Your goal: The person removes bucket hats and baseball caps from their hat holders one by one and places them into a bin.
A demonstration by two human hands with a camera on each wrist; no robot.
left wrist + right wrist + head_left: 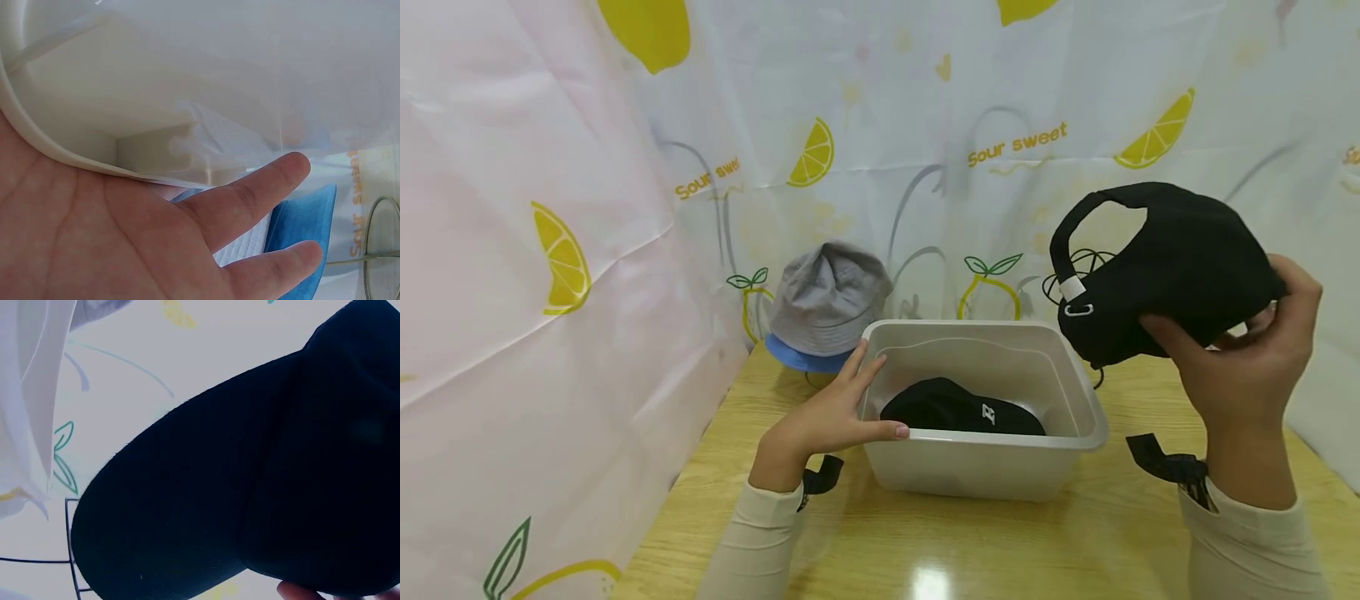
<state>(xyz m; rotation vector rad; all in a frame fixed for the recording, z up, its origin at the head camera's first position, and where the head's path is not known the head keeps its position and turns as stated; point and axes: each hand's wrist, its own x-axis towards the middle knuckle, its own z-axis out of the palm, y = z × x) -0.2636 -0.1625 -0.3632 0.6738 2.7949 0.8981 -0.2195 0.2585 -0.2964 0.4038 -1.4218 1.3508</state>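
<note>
My right hand (pixel 1255 358) holds a black baseball cap (pixel 1180 267) in the air, right of and above a light grey plastic bin (pixel 970 467). The thumb lies on the cap's near side and the fingers go behind it. The back strap opening faces left, with a white tab and small metal clip. In the right wrist view, the brim (pixel 169 487) of this cap fills the middle. My left hand (pixel 820 425) rests on the bin's left rim, fingers spread, thumb along the front rim. Inside the bin lies another black cap (pixel 955 408) with a white emblem.
Left of the bin, a grey bucket hat (pixel 831 300) sits over a blue hat brim (pixel 805 358) on a thin stand. A black wire stand (pixel 1078 271) is partly hidden behind the raised cap. Lemon-print cloth (pixel 887 125) hangs behind the wooden table (pixel 925 542).
</note>
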